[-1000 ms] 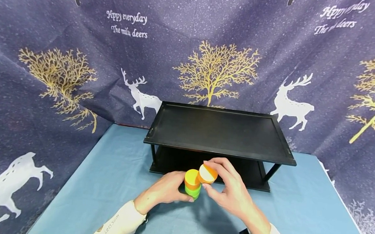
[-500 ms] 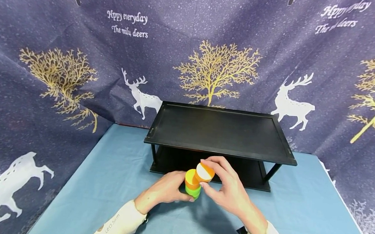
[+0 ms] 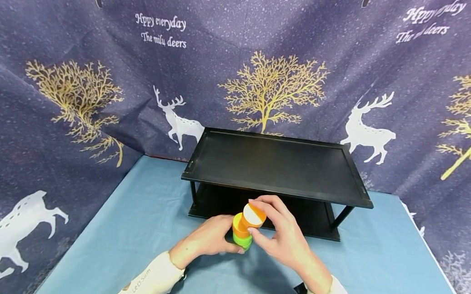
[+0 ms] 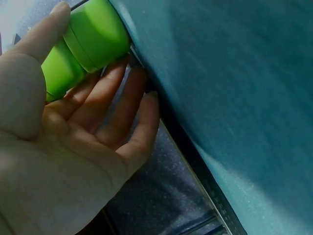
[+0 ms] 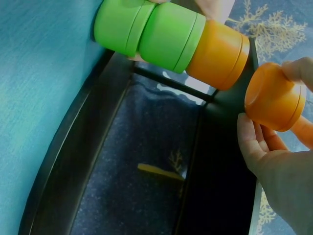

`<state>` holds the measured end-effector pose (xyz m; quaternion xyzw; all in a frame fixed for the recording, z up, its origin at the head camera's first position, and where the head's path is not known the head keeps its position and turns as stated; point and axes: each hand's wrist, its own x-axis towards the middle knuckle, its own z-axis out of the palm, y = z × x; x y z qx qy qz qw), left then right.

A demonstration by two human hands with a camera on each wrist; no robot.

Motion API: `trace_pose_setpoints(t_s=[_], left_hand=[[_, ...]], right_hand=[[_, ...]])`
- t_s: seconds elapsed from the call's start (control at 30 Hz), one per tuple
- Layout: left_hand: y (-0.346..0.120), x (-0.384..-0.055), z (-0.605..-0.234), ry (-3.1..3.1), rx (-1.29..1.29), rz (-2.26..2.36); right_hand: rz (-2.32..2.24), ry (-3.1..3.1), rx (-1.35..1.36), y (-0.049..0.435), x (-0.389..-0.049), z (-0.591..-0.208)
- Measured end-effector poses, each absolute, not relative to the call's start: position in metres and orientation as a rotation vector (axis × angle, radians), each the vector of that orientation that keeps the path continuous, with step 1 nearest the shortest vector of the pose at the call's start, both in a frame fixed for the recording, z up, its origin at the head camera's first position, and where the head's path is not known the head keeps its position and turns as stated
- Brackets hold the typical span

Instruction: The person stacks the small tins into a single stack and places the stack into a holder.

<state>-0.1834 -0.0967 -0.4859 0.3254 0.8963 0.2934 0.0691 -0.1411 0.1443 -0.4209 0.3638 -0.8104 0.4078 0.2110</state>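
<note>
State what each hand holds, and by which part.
Right hand: the upper orange container, by its sides. Left hand: the two stacked green containers, by their sides.

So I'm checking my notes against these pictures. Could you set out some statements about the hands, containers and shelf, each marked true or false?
1. The right hand holds an orange container. True.
2. The left hand holds nothing. False: it grips the stack at its green part.
3. The stack's bottom container is green. True.
4. The right hand's container rests on the stack. False: the right wrist view shows a gap between it and the stack's orange container.
5. The stack stands in front of the black shelf, on the blue cloth. True.
</note>
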Motion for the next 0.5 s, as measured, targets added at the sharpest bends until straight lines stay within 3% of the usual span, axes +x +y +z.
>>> trace_pose_setpoints(t_s=[0.5], left_hand=[[-0.0973,-0.1831,-0.4862,2.684,0.997,0.907]], right_hand=[[1.131,-2.212,1.042,0.1356,-0.1428,-0.4246]])
